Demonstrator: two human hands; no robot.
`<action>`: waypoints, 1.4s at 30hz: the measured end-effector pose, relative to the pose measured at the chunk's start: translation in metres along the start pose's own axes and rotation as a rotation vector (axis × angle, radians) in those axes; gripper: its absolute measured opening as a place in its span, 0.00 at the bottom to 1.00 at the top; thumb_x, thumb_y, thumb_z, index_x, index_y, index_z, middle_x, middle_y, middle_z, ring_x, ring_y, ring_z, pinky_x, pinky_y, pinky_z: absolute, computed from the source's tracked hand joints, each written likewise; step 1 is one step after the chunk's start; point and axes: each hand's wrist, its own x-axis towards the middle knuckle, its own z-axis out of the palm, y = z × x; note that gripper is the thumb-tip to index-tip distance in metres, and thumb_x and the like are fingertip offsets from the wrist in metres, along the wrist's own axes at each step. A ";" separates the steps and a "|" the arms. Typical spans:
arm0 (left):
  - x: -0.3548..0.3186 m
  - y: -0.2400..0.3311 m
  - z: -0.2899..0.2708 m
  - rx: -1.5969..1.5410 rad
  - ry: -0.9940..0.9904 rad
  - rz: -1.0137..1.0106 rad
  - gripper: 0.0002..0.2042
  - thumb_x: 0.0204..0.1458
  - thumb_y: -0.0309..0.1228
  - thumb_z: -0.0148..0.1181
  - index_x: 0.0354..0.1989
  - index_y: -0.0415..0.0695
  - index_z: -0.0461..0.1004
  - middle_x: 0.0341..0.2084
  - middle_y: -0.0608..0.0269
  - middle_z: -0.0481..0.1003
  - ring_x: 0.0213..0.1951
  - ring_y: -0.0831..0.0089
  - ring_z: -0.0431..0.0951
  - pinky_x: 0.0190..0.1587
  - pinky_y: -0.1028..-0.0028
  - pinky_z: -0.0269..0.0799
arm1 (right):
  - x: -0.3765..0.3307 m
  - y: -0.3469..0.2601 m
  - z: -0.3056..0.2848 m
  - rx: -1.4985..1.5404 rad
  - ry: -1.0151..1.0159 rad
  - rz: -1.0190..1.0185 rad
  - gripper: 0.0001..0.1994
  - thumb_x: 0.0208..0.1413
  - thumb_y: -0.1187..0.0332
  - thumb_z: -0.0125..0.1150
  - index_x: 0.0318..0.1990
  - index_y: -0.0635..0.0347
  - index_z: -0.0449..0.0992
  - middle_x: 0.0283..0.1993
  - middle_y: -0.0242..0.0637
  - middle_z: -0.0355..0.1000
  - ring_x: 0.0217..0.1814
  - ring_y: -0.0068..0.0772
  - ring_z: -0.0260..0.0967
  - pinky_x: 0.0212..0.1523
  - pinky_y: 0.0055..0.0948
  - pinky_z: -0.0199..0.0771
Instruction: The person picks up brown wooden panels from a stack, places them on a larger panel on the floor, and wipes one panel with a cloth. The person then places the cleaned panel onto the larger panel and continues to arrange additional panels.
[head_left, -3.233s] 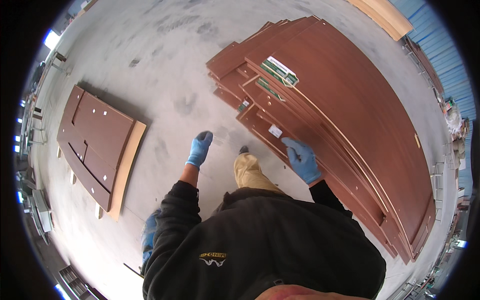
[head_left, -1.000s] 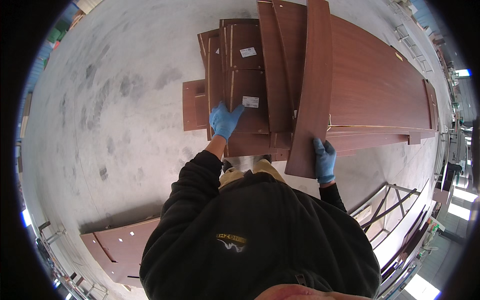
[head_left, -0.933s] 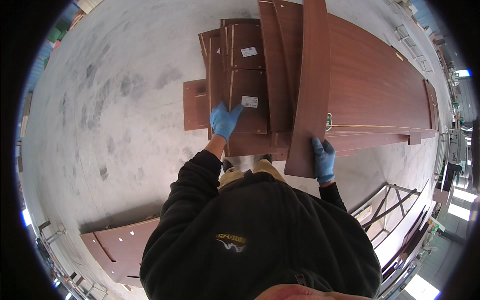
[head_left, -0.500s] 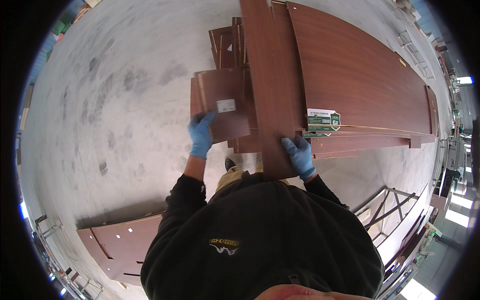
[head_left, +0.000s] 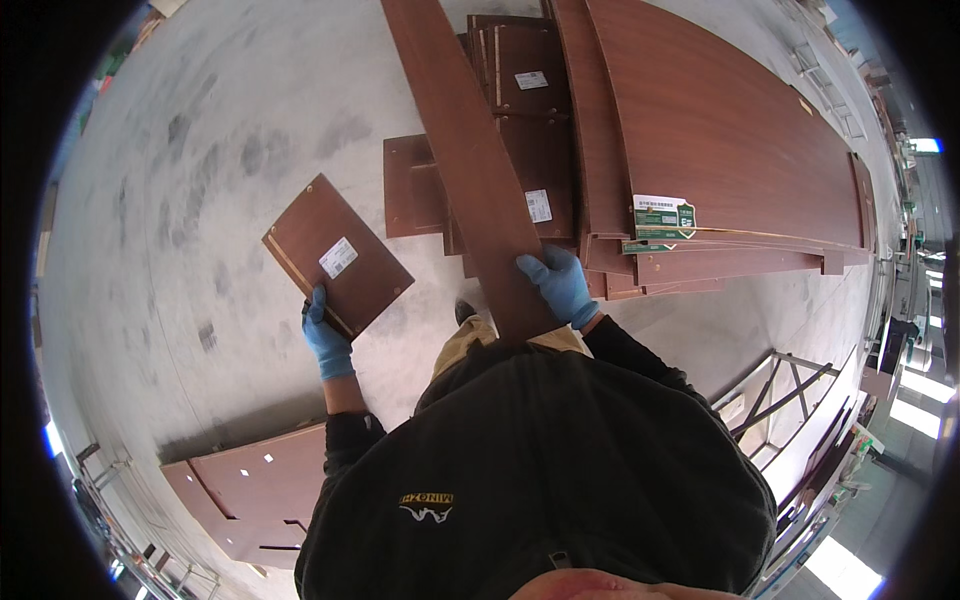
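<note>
Blue gloves cover both of my hands. Out to the left, my left hand [head_left: 325, 333] grips a small brown rectangular board [head_left: 365, 255] by its near corner; the board is tilted and bears a white label. My right hand [head_left: 562, 287] is closed around the right edge of a long narrow brown board [head_left: 470, 150], close to its near end. That long board slants away from my waist to the far left and passes over a pile of smaller brown panels [head_left: 537, 150], hiding part of them. My right fingertips lie on its upper face.
Large brown panels [head_left: 720, 120] are stacked at the right, with a green and white label [head_left: 662, 220] at the near corner. More brown panels [head_left: 250, 490] lie at the lower left. A metal frame [head_left: 785, 405] stands at the lower right.
My left hand has carried the small board left, away from the pile, and turned it. The long board's far end has swung left, with my right hand still on it and shifted slightly left.
</note>
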 end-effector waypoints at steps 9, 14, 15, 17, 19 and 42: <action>0.018 -0.002 0.017 -0.019 -0.040 -0.065 0.20 0.59 0.37 0.68 0.55 0.36 0.77 0.44 0.57 0.81 0.42 0.66 0.82 0.49 0.68 0.80 | 0.022 0.031 0.003 0.063 0.206 -0.074 0.16 0.63 0.59 0.70 0.43 0.68 0.83 0.37 0.31 0.80 0.39 0.19 0.71 0.41 0.25 0.73; 0.012 0.001 0.014 -0.045 -0.077 -0.097 0.20 0.58 0.37 0.68 0.55 0.37 0.78 0.45 0.56 0.82 0.44 0.65 0.83 0.50 0.67 0.80 | 0.037 0.057 -0.011 0.054 0.317 -0.008 0.16 0.63 0.58 0.70 0.38 0.67 0.83 0.33 0.28 0.77 0.35 0.18 0.67 0.38 0.25 0.71; 0.012 0.001 0.012 -0.044 -0.081 -0.102 0.20 0.58 0.37 0.68 0.55 0.37 0.77 0.46 0.56 0.82 0.44 0.65 0.83 0.50 0.67 0.80 | 0.039 0.061 -0.014 0.037 0.340 -0.005 0.17 0.62 0.57 0.71 0.38 0.67 0.83 0.33 0.28 0.77 0.35 0.19 0.67 0.37 0.26 0.71; 0.013 0.001 0.010 -0.039 -0.085 -0.111 0.20 0.59 0.37 0.68 0.55 0.37 0.77 0.46 0.56 0.82 0.44 0.65 0.83 0.50 0.67 0.80 | 0.044 0.070 -0.022 0.003 0.361 0.004 0.18 0.62 0.56 0.71 0.36 0.67 0.82 0.32 0.28 0.76 0.35 0.19 0.66 0.37 0.27 0.70; 0.014 -0.001 0.008 -0.027 -0.071 -0.130 0.20 0.59 0.36 0.68 0.56 0.37 0.77 0.46 0.56 0.82 0.45 0.64 0.83 0.50 0.67 0.80 | 0.047 0.078 -0.029 0.002 0.365 -0.014 0.20 0.63 0.54 0.70 0.38 0.68 0.82 0.32 0.27 0.75 0.35 0.19 0.65 0.36 0.27 0.70; -0.032 0.032 0.088 -0.022 -0.287 0.060 0.15 0.60 0.32 0.68 0.49 0.36 0.76 0.39 0.60 0.81 0.39 0.74 0.81 0.47 0.74 0.78 | -0.005 -0.105 0.131 -0.854 -0.440 -1.214 0.33 0.57 0.50 0.69 0.66 0.57 0.69 0.77 0.48 0.57 0.77 0.49 0.57 0.73 0.53 0.60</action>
